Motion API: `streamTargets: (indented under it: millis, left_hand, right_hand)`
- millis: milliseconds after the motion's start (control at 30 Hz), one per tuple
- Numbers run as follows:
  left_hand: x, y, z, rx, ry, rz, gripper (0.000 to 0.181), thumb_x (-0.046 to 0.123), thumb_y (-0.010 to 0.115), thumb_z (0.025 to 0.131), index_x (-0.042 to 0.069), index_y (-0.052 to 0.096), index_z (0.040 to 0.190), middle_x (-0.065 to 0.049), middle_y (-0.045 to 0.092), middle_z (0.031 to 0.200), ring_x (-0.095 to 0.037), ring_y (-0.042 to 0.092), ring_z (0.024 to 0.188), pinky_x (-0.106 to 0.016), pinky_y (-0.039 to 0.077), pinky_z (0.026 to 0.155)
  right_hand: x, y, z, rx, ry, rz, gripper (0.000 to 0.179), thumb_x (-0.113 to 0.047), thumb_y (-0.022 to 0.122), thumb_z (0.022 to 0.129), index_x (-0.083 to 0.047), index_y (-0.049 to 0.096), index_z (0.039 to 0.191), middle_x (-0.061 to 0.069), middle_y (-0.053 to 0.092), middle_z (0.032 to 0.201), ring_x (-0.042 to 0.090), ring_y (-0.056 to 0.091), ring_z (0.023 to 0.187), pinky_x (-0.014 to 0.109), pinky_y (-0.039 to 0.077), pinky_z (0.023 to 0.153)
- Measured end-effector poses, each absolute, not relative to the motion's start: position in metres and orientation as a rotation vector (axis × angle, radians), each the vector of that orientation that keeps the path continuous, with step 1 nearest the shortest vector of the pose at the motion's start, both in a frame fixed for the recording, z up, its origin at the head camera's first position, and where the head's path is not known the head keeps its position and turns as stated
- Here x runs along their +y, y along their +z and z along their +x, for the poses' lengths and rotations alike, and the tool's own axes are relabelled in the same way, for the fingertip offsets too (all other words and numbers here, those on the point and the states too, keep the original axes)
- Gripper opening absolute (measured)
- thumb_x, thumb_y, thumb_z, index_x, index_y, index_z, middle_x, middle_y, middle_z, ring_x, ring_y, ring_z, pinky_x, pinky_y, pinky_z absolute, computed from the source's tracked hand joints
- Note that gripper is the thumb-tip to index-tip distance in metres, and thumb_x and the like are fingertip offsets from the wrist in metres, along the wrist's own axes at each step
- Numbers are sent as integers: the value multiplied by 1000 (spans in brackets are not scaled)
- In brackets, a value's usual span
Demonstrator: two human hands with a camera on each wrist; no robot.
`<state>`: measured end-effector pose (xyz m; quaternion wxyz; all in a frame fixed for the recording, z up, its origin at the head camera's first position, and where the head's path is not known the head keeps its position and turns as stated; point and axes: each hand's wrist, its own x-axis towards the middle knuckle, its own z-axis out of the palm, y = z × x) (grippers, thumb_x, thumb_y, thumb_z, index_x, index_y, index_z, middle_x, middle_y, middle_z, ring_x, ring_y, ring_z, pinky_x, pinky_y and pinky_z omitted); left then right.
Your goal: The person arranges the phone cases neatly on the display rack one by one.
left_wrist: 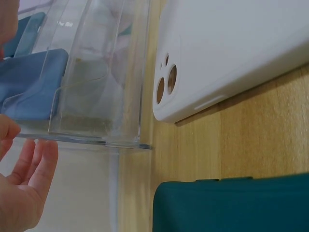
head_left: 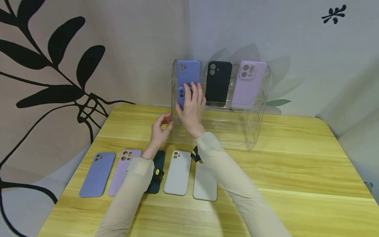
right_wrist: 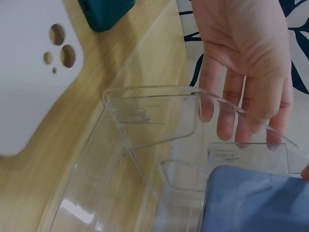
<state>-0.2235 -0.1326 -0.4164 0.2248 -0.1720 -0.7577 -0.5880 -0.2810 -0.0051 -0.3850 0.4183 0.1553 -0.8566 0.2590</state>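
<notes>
My right hand [head_left: 192, 113] grips a small-looking blue phone case [head_left: 181, 94] on a lower tier of the clear acrylic stand [head_left: 225, 126]. Its thumb lies by the case's left edge and its fingers reach over the front, covering much of it. Directly behind, a blue phone case [head_left: 189, 70] leans on the top tier. At the stand's left side is my left hand [head_left: 160, 130], fingertips right at the clear side panel, fingers loosely bent. In the right wrist view, the lower blue case [right_wrist: 251, 203] shows with that left hand [right_wrist: 246, 63] beyond the panel.
On the top tier also lean a black case [head_left: 219, 84] and a lilac case [head_left: 248, 85]. Along the table [head_left: 311, 171] lie a blue case [head_left: 97, 174], a lilac case [head_left: 121, 171], a dark green case [head_left: 160, 158], a white case [head_left: 177, 172] and a pale case [head_left: 205, 184].
</notes>
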Motion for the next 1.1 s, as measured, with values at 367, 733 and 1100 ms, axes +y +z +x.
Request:
streamTargets:
  millis: [367, 733, 1100]
  left_hand:
    - [-132, -416, -224, -2086, -1644, -484, 27, -21, 54, 80, -23, 52, 107, -39, 56, 98, -50, 55, 84, -59, 45, 81]
    - [-133, -412, -221, -2126, -1675, -422, 27, -19, 54, 81, -21, 53, 108, -38, 56, 100, -48, 55, 88, -13, 47, 71]
    - [-133, -413, -222, -2142, -1689, -411, 28, -18, 54, 82, -20, 53, 109, -36, 57, 100, -47, 55, 89, -12, 46, 72]
  right_hand:
    - [29, -375, -269, -1988, 800, 530, 64, -18, 75, 77, 0, 45, 130, 22, 37, 137, 38, 25, 132, 50, 21, 107]
    - [59, -369, -256, -1892, 855, 555, 57, -6, 74, 74, 5, 50, 124, 26, 43, 130, 42, 34, 125, 47, 21, 110]
    - [89, -371, -241, -1903, 949, 585, 53, -4, 71, 78, 9, 47, 124, 28, 43, 127, 40, 36, 123, 47, 24, 108]
